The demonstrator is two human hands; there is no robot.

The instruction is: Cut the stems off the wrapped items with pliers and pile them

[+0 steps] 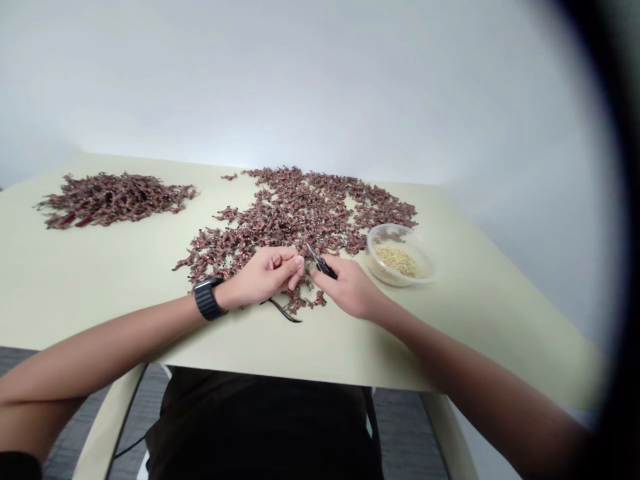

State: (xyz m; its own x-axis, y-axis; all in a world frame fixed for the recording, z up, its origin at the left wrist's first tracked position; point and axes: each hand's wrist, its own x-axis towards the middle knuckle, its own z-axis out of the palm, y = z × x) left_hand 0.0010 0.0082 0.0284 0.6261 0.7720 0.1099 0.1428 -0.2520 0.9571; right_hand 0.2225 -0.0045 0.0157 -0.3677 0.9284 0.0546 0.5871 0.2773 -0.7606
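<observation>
My left hand (274,272) is closed in a pinch over the near edge of a spread of small reddish-brown pieces (295,207) with dark tips. What its fingers hold, if anything, is too small to make out. Wrapped in my right hand (350,287) is a small black-handled tool (325,267), its slim metal tip pointing up and left, just right of my left fingertips. A thin, curved black object (287,313) lies below my left hand, partly hidden by it. Beside my right hand stands a clear plastic bowl (427,273) with tiny yellow bits (397,261) in it.
A second heap of the reddish-brown pieces (120,199) lies at the far left of the pale yellow table (210,347). A white wall (300,80) rises behind the table. A dark watch (207,299) is on my left wrist.
</observation>
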